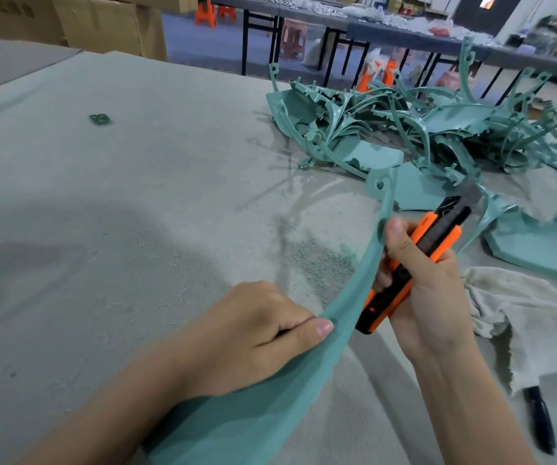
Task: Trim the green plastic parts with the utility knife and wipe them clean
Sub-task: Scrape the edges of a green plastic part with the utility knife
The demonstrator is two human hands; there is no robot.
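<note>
Covering most of the view was a grey felt-topped work table (102,203), dusted with fine green shavings (320,263) near the middle. Brown cardboard boxes (102,25) stood past its far left edge.

A tangled pile of green plastic parts (421,129), made up of curved ribs and flat panels, sat far right on the felt.

One long curved green plastic strip (304,370) was off the pile, held up in front of the person between both hands. It was wide at the near end and narrowed to a tab with a hole at the far end.

A crumpled off-white cloth rag (522,313) lay on the table right of the hands, near the pile's closest panel.

The left hand (253,337) gripped the strip mid-length, thumb on top and fingers curled under.

The right hand (431,297) was wrapped round an orange and black utility knife (438,233), just right of the strip, with the thumb tip against the strip's edge. The grey blade was out and pointed up and away. It was blurred, so I couldn't tell whether it touched the strip.

A slim black pen-like tool (540,421) lay near right, partly under the rag's corner.

A small dark green plastic scrap (100,119) sat alone far left, well apart from everything.
</note>
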